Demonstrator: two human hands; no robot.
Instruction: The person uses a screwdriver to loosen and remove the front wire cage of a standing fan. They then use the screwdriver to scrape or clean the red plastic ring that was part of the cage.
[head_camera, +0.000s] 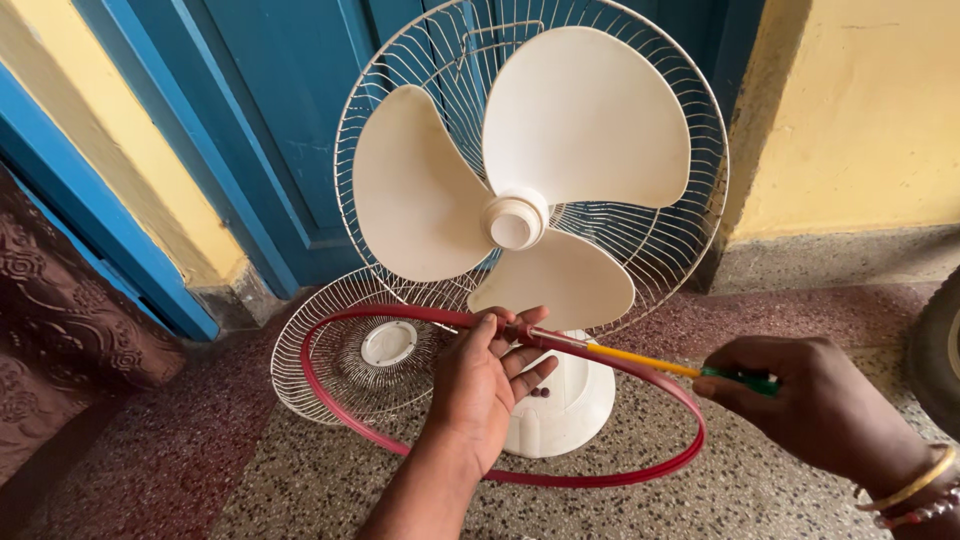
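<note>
Gripping red ring (640, 465), screwdriver (650, 362), fan (560, 140)

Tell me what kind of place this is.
Probably a home's entry or veranda, used for a repair: speckled terrazzo floor, blue wooden door, yellow plastered wall. A white fan stands there, its front grille off.

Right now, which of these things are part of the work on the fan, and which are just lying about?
In use:
left hand gripping the red ring
right hand holding the screwdriver
fan, its blades bare

Lying about:
loose grille on the floor
blue door
tyre
patterned cloth
</note>
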